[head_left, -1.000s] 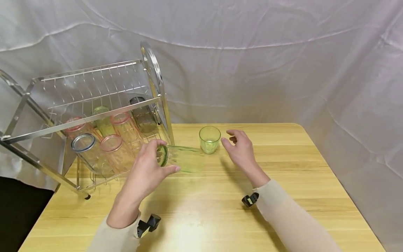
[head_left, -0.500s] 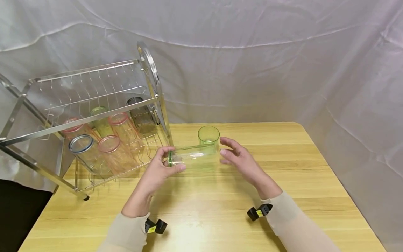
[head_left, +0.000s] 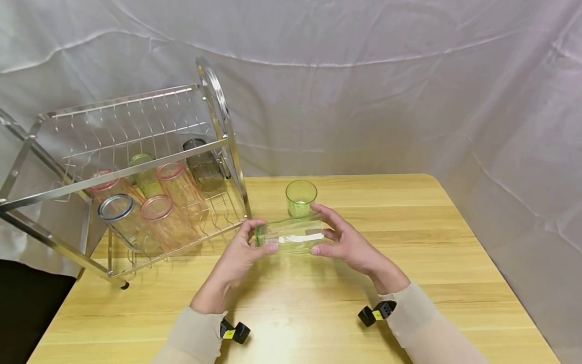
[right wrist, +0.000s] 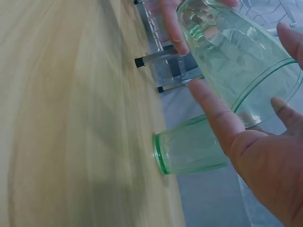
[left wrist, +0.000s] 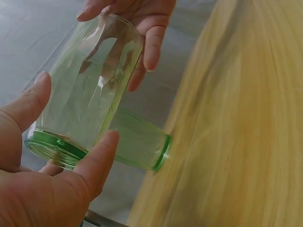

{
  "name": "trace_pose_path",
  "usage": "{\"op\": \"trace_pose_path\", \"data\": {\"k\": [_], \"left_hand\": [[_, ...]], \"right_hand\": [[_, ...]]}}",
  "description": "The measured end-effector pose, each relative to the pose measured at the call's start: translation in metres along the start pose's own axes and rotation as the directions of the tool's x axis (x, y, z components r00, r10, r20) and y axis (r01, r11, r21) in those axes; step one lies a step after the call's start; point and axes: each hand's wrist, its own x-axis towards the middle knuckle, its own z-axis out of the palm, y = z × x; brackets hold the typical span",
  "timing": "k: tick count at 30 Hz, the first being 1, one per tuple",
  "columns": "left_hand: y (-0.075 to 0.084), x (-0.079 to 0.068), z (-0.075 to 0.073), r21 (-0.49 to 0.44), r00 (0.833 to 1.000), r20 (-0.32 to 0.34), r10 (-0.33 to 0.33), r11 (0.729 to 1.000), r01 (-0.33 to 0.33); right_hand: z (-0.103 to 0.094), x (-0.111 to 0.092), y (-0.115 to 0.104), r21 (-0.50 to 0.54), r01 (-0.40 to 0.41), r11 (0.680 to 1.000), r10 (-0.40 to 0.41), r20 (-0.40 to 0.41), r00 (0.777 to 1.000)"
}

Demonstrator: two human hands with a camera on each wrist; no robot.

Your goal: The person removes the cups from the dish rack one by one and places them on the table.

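A clear green drinking glass point(head_left: 291, 233) lies on its side in the air between both hands, over the table. My left hand point(head_left: 240, 255) grips its thick base end, thumb on the near side and fingers behind. At the rim end, my right hand point(head_left: 347, 240) holds the glass between thumb and fingers. The left wrist view shows the held glass point(left wrist: 80, 90) with the right hand's fingers point(left wrist: 153, 45) around its mouth. Just behind it a second green glass point(head_left: 301, 191) stands upright on the table, partly covered by the held one in the head view.
On the left stands a two-tier metal dish rack point(head_left: 113, 179). Its lower tier holds several glasses: pink point(head_left: 159, 215), blue-rimmed point(head_left: 117, 212), green point(head_left: 145, 174) and dark grey point(head_left: 202, 164). A grey cloth point(head_left: 364, 101) hangs behind the wooden table point(head_left: 432, 253).
The left hand has carried the green glass rightward, away from the rack. The right hand has come in and closed around the rim end. The standing green glass has stayed put.
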Motion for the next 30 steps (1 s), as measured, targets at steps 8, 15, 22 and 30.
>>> {"op": "trace_pose_path", "data": {"k": [8, 15, 22, 30], "left_hand": [[-0.004, 0.002, 0.000, -0.012, 0.999, 0.045, -0.010, 1.000, 0.011], [-0.007, 0.001, 0.002, 0.084, 1.000, -0.003, -0.030, 0.996, 0.030], [0.004, -0.014, -0.002, 0.459, 0.987, -0.150, 0.064, 0.888, 0.012], [0.018, -0.026, -0.023, 0.813, 0.879, -0.224, 0.422, 0.578, -0.071]], "right_hand": [[0.007, 0.000, 0.001, -0.005, 0.063, 0.998, -0.063, -0.045, 0.997], [0.007, -0.001, 0.000, -0.081, 0.080, 0.994, -0.086, -0.079, 0.993], [-0.004, -0.006, -0.004, -0.234, 0.020, 0.972, -0.051, -0.126, 0.991], [-0.038, -0.011, -0.016, -0.508, -0.076, 0.858, -0.041, -0.215, 0.976]]}}
